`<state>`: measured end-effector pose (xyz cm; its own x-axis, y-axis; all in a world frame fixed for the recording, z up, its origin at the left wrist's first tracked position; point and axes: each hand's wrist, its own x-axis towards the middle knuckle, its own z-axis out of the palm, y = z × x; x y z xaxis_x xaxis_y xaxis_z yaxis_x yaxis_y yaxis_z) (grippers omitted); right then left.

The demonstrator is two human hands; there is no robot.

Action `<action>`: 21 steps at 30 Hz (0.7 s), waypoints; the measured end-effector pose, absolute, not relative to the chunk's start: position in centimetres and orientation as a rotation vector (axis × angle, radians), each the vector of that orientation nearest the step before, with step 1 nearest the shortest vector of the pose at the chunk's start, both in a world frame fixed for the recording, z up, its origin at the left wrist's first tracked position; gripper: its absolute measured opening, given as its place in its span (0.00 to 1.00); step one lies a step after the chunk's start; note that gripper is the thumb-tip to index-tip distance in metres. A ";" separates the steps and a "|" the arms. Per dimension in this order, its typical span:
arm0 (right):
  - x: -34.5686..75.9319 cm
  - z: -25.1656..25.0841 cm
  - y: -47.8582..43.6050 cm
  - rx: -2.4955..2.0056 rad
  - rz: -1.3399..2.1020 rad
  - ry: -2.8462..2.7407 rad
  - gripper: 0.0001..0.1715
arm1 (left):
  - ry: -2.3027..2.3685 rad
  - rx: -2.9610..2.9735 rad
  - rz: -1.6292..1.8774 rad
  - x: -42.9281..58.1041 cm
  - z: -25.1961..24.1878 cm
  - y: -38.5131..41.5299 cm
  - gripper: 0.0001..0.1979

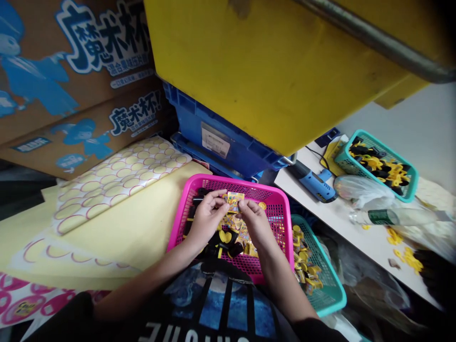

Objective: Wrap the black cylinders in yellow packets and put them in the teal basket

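Note:
A small yellow printed sticker is stretched between my two hands, above a pink plastic basket. My left hand pinches its left edge between thumb and fingertips. On the other side my right hand pinches the right edge in the same way. Below them in the basket lie more yellow printed pieces, black and yellow plastic parts and black cylinders. My wrists and hands hide part of the contents.
A teal basket of yellow pieces stands right of the pink one. The white table holds a blue heat gun, a plastic bottle and another teal basket. Sticker sheets lie left. Blue and yellow crates rise ahead.

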<state>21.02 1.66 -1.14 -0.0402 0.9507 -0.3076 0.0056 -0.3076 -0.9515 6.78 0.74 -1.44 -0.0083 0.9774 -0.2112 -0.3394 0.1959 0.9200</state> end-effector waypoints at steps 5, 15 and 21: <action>21.3 -0.2 3.0 -1.541 1.019 -1.531 0.20 | 1.065 0.818 1.187 5.8 -1.3 2.3 0.28; 21.9 -4.5 4.2 -1.631 0.783 -2.475 0.26 | 1.303 0.827 1.163 3.4 -1.7 2.9 0.14; 23.3 -3.8 4.0 -1.715 0.913 -2.081 0.17 | 1.306 0.778 1.133 3.1 -2.2 2.1 0.16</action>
